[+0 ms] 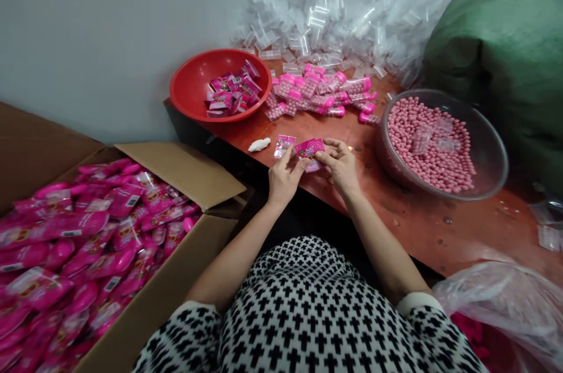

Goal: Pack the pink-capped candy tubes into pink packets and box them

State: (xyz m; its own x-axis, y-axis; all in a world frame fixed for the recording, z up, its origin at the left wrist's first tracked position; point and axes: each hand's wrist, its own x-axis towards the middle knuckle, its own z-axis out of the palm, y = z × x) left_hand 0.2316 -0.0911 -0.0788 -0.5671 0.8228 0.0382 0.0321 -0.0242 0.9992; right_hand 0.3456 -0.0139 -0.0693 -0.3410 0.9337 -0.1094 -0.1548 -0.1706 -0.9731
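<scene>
Between my two hands, over the front edge of the table, is a pink printed label (309, 148), pinched at both ends. My left hand (285, 180) grips its left side with thumb and fingertips. On the right side, my right hand (341, 169) holds it with the thumb on top. Whether it is one label or several stacked together I cannot tell. Just beyond my left fingers lies a small clear-and-pink printed packet (284, 145). A crumpled white scrap (259, 144) rests to the left of that packet.
A red bowl (189, 88) holds pink labels. Capped tubes of pink beads (325, 91) lie behind my hands, before a heap of clear empty tubes (316, 15). A clear bowl (492, 168) of pink beads stands right. An open carton (176, 168) of pink packages is at left; a green sack (510, 39) stands back right.
</scene>
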